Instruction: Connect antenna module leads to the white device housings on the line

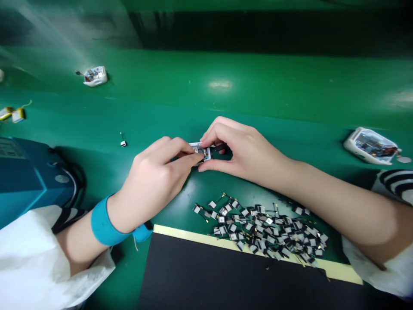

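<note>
Near the middle of the view, a small white device housing [207, 157] with an exposed circuit board lies between my hands. My right hand [237, 142] grips its right side between thumb and bent index finger; a dark piece shows inside the curl of those fingers. From the other side my left hand [161, 168] reaches over the board, thumb and index finger closed at its surface. Whatever is pinched there is hidden by the fingertips. A blue wrist strap [105, 221] circles my left wrist. Below the hands lies a pile of small white-and-black parts with thin leads [267, 230].
One similar loose part [123, 142] lies left of my hands. Open white housings sit at upper left [96, 76] and far right [371, 145]. Yellow-edged battery packs [18, 115] and a blue box with a cable [29, 181] stand left. A black mat [226, 275] covers the front.
</note>
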The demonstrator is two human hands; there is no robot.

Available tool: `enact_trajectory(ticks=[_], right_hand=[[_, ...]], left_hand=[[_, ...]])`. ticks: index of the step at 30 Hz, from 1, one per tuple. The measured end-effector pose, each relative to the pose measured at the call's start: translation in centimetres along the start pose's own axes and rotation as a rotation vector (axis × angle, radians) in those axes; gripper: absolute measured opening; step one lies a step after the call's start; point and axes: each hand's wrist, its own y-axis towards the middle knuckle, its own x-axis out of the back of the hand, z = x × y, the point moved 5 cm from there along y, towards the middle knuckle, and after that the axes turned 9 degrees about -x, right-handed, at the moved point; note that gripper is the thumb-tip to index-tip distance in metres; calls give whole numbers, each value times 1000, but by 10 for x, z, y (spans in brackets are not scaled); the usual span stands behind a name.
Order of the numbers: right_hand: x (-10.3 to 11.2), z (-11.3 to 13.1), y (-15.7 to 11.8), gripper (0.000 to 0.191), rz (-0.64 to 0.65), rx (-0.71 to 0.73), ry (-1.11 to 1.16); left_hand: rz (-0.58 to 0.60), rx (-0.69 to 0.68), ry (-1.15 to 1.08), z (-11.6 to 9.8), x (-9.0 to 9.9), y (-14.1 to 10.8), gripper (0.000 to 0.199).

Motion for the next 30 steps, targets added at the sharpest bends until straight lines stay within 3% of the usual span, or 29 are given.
enact_trajectory(ticks=[20,30], right_hand=[[2,0,-2,27,-33,79,-21],[2,0,-2,29,-22,63,-33]], left_hand=[[-42,-46,29,-3,3,1,15],[6,-22,-8,-1,1,0,16]])
